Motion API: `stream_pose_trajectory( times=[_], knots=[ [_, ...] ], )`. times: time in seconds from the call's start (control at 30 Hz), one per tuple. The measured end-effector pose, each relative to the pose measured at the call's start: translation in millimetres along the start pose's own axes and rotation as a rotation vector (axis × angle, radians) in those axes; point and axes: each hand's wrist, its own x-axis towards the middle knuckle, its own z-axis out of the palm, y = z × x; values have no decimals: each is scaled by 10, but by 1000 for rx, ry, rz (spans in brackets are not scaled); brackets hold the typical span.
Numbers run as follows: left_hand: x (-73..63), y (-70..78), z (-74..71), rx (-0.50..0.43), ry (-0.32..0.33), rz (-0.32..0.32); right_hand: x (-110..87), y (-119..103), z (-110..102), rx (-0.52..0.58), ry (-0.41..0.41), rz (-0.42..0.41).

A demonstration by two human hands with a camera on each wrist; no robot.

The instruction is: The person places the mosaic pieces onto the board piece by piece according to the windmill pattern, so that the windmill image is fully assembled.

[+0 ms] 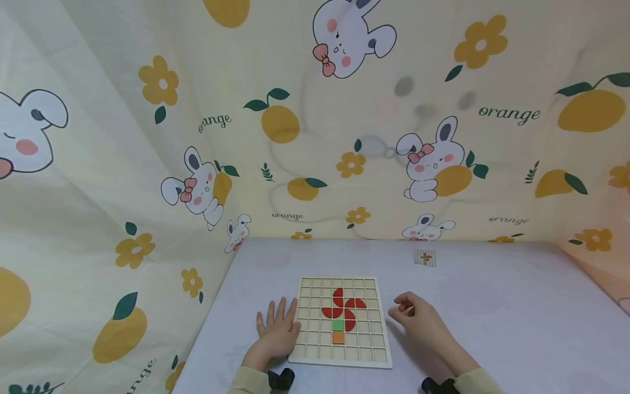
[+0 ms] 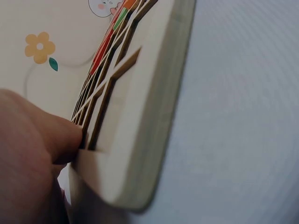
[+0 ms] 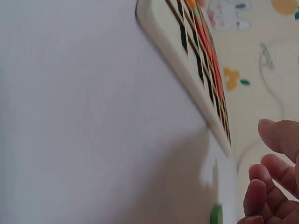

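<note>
A pale wooden grid board (image 1: pixel 315 350) lies on the white table. Set in its cells are four red rounded pieces (image 1: pixel 349 320) in a pinwheel, a green square (image 1: pixel 338 325) and an orange square (image 1: pixel 338 337) below it. My left hand (image 1: pixel 278 331) lies with fingers spread along the board's left side, its thumb touching the rim. To the right of the board hovers my right hand (image 1: pixel 420 317), fingers loosely bent. In the right wrist view a gap shows between its thumb (image 3: pixel 280 135) and fingers, with nothing held. A green piece (image 3: pixel 216 214) shows near those fingertips.
A small card (image 1: pixel 425 258) with a red pinwheel pattern lies behind the board, to the right. Behind the table hangs a curtain (image 1: pixel 334 186) printed with rabbits and oranges. Black straps (image 1: pixel 281 378) sit at both wrists.
</note>
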Motion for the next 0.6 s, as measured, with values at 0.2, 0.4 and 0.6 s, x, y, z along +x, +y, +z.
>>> stream_pose_trajectory(
  times=[0.2,0.4,0.6],
  knots=[
    [3,1,6,2,-3,-8,-19,148,-183,-29,19,18],
    [-1,2,3,4,2,-3,-27,280,-260,-54,36,10],
    [-11,9,-10,5,7,5,-29,384,-266,-71,48,9]
  ],
)
